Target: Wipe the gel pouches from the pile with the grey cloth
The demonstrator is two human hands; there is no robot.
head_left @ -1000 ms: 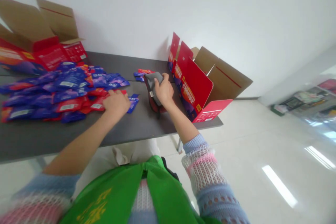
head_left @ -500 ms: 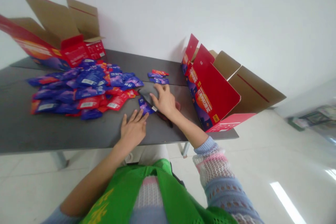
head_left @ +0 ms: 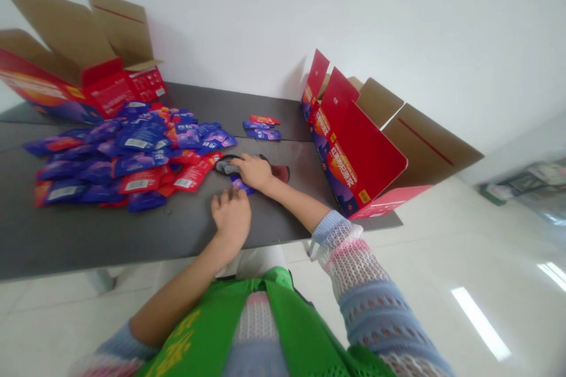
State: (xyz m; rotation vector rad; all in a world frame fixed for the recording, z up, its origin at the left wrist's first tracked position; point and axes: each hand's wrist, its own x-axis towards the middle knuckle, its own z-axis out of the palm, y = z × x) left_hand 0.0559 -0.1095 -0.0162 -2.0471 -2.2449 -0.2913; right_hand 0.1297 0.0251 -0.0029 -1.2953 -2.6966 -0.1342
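Note:
My right hand [head_left: 254,169] lies across a flat dark pouch [head_left: 279,173] on the grey table [head_left: 132,230], its fingers curled over the pouch. The pouch's grey end [head_left: 223,166] sticks out to the left and its red end to the right. My left hand [head_left: 230,216] rests on the table just in front of it, fingers loosely spread. Its fingertips touch a purple packet [head_left: 241,185] lying between the two hands.
A heap of purple and red packets [head_left: 128,153] covers the table's left half, and a few loose ones [head_left: 262,128] lie at the back. One open red carton [head_left: 75,76] stands at the back left. Another [head_left: 362,153] lies tipped at the table's right end.
My right hand laid the pouch flat on the table and slid left over it. My left hand left the packet heap and came to the table in front of me.

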